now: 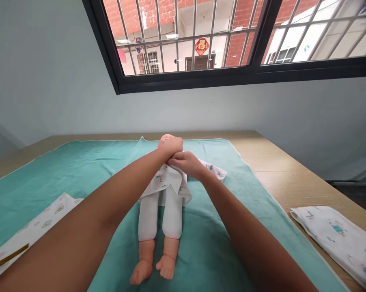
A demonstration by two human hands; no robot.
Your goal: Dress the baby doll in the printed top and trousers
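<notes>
A baby doll (146,247) lies on its back, feet toward me, with white cloth legs and bare plastic feet. Most of its head is hidden behind my left hand (173,145). A white printed baby shirt (161,180) covers its torso, and one sleeve (215,169) spreads out to the right. My left hand is closed over the upper chest; what its fingers hold is out of sight. Just below and touching it, my right hand (187,162) is closed at the front of the shirt, thumb and fingers pinching the fabric.
A teal blanket (207,231) covers much of the wooden table (271,178). Folded printed cloth (338,231) lies at the right edge. Another printed cloth (46,217) lies at the left, partly behind my forearm. A wall and a barred window (183,79) stand behind the table.
</notes>
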